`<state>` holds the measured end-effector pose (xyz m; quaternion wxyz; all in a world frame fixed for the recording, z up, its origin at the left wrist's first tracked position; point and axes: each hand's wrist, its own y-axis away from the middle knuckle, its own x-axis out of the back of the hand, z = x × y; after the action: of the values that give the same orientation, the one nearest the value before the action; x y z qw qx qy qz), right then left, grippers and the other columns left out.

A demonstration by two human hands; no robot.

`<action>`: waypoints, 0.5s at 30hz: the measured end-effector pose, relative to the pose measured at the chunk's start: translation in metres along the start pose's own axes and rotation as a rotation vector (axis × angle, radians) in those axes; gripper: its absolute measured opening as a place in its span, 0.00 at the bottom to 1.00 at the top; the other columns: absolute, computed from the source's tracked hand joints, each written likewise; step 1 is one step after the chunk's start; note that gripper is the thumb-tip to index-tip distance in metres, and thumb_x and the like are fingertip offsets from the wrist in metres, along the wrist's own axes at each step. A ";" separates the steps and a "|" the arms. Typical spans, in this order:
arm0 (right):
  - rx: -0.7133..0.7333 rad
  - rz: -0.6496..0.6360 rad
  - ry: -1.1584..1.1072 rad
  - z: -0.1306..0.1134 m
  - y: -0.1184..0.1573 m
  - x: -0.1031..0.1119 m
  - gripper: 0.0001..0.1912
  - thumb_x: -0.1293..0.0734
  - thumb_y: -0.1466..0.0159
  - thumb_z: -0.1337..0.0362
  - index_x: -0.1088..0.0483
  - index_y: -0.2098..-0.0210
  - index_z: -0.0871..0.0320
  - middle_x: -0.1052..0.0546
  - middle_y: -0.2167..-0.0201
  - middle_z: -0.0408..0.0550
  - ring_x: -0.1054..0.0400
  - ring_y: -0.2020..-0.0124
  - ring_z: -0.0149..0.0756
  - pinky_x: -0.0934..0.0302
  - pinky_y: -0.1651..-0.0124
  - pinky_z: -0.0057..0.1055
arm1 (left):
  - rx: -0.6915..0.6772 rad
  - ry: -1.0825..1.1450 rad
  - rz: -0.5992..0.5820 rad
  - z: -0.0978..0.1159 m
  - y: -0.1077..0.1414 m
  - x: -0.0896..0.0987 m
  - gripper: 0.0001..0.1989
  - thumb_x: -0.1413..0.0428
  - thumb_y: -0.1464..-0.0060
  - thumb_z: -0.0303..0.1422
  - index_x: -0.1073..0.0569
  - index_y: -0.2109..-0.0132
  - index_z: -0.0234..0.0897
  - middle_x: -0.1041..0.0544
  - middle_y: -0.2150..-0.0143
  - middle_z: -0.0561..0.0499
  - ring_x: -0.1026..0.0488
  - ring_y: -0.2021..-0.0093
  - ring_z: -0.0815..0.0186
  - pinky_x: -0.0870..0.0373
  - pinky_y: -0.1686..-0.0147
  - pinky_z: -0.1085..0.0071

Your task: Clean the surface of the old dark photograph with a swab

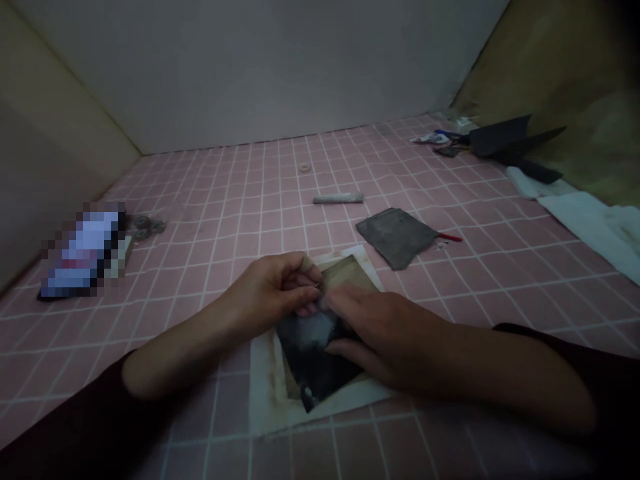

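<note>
My left hand (273, 290) hovers over the top of a stained, dark old photograph (313, 353), its thumb and forefinger pinched on a tiny thin item (317, 285) too small to identify. My right hand (387, 333) lies across the photograph's right side, with its fingers stretched toward the left fingertips. The photograph sits tilted on a stained white paper sheet (265, 393). Both hands hide much of the picture's surface.
A grey square sheet (397, 237) lies beyond the hands, next to a red-tipped item (450, 237). Farther off are a grey stick (338, 198) and a small ring (305, 168). A pixelated object (83, 253) sits left; white cloth (585, 227) and dark sheets (500, 137) lie right on pink tile (200, 233).
</note>
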<state>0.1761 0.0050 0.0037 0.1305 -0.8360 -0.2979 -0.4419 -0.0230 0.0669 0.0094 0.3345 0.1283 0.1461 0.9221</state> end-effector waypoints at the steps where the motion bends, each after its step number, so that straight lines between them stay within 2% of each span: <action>1: -0.001 0.001 0.002 0.000 0.000 0.000 0.09 0.35 0.37 0.65 0.35 0.58 0.59 0.27 0.63 0.49 0.32 0.67 0.37 0.42 0.67 0.33 | 0.007 -0.017 -0.010 0.001 0.001 0.000 0.07 0.43 0.48 0.28 0.31 0.61 0.34 0.25 0.73 0.56 0.27 0.74 0.74 0.28 0.71 0.78; 5: -0.008 -0.041 0.006 0.000 -0.001 0.000 0.07 0.35 0.37 0.65 0.35 0.60 0.60 0.28 0.64 0.48 0.33 0.69 0.36 0.43 0.68 0.32 | 0.140 -0.121 -0.059 0.002 0.006 0.004 0.09 0.42 0.48 0.30 0.33 0.60 0.35 0.27 0.78 0.58 0.27 0.78 0.71 0.30 0.78 0.77; 6: -0.006 -0.043 0.008 0.001 -0.001 0.000 0.07 0.35 0.37 0.65 0.35 0.59 0.60 0.27 0.64 0.49 0.33 0.68 0.37 0.43 0.68 0.32 | 0.127 -0.107 -0.033 0.001 0.006 0.004 0.09 0.42 0.48 0.30 0.33 0.59 0.35 0.27 0.78 0.58 0.27 0.78 0.71 0.30 0.78 0.78; 8: 0.000 -0.036 0.006 0.001 -0.001 0.000 0.09 0.35 0.37 0.65 0.36 0.57 0.60 0.27 0.61 0.50 0.32 0.66 0.38 0.42 0.66 0.33 | 0.033 -0.023 0.007 -0.001 0.003 0.002 0.09 0.42 0.48 0.29 0.32 0.59 0.35 0.25 0.73 0.56 0.26 0.73 0.73 0.28 0.72 0.78; 11: 0.006 -0.019 -0.009 0.001 0.000 0.000 0.12 0.35 0.36 0.65 0.36 0.54 0.60 0.27 0.59 0.51 0.31 0.63 0.38 0.41 0.64 0.33 | -0.020 0.014 -0.014 -0.002 -0.001 0.000 0.08 0.43 0.48 0.28 0.32 0.59 0.35 0.25 0.73 0.56 0.27 0.74 0.74 0.28 0.71 0.78; 15: -0.014 -0.030 -0.011 0.000 0.000 0.000 0.07 0.35 0.37 0.66 0.35 0.59 0.60 0.27 0.64 0.48 0.33 0.68 0.36 0.43 0.68 0.32 | 0.097 -0.081 -0.055 0.000 0.004 0.002 0.10 0.42 0.48 0.30 0.33 0.59 0.35 0.26 0.77 0.58 0.28 0.78 0.72 0.29 0.76 0.77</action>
<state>0.1763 0.0049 0.0037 0.1163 -0.8348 -0.3079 -0.4414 -0.0269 0.0659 0.0111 0.3585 0.1776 0.1804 0.8985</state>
